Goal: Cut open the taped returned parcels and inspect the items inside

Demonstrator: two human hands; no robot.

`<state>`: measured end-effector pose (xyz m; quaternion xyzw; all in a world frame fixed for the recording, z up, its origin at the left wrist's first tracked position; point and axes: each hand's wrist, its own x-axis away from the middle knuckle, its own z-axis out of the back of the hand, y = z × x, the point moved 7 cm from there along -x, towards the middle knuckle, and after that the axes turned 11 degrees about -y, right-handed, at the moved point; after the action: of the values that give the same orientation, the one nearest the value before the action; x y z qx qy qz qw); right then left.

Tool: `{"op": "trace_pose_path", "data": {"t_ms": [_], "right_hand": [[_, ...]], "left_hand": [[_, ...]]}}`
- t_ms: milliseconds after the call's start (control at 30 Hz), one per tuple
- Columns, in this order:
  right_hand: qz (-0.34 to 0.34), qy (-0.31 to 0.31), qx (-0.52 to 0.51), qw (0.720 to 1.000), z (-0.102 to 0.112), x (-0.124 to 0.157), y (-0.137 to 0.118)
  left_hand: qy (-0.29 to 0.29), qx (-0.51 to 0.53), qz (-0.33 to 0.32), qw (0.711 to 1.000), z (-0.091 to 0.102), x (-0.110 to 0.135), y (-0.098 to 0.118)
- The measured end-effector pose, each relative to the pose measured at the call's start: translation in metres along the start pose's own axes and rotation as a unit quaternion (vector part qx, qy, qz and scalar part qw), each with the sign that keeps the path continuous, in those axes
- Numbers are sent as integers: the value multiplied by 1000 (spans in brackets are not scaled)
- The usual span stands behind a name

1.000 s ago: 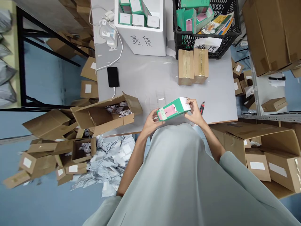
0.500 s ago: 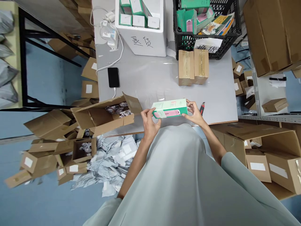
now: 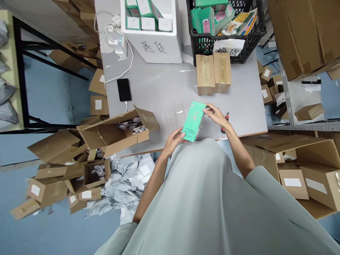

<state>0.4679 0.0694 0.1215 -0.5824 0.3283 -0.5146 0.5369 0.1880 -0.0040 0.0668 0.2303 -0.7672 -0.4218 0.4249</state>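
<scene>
I hold a green product box (image 3: 194,119) over the near edge of the grey table (image 3: 164,92). Its plain green back faces up and it stands nearly lengthwise away from me. My left hand (image 3: 174,138) grips its near end from below. My right hand (image 3: 215,115) pinches its far right corner with the fingers closed on it. A small red and black tool (image 3: 224,124) lies on the table just beside my right wrist.
Two taped cardboard boxes (image 3: 213,72) sit behind the green box. A white foam bin (image 3: 159,46) and a black crate (image 3: 225,42) of green boxes stand at the back. A phone (image 3: 124,89) charges at left. An open carton (image 3: 114,129) overhangs the table's left; boxes litter the floor.
The green box has been turned in my hands, from lying crosswise with its pink window showing to pointing away from me with its plain back up. My view shifted slightly.
</scene>
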Motion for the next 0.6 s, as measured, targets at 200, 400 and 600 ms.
{"op": "trace_pose_path", "data": {"t_ms": [200, 400, 600], "right_hand": [[-48, 12, -117, 992, -11, -21, 13], [-112, -37, -289, 950, -38, -20, 27], [-246, -36, -356, 901, -63, -17, 68]], "left_hand": [[-39, 131, 48, 990, -23, 2, -14], [-73, 181, 81, 977, -33, 9, -13], [-55, 161, 59, 984, -27, 6, -3]]}}
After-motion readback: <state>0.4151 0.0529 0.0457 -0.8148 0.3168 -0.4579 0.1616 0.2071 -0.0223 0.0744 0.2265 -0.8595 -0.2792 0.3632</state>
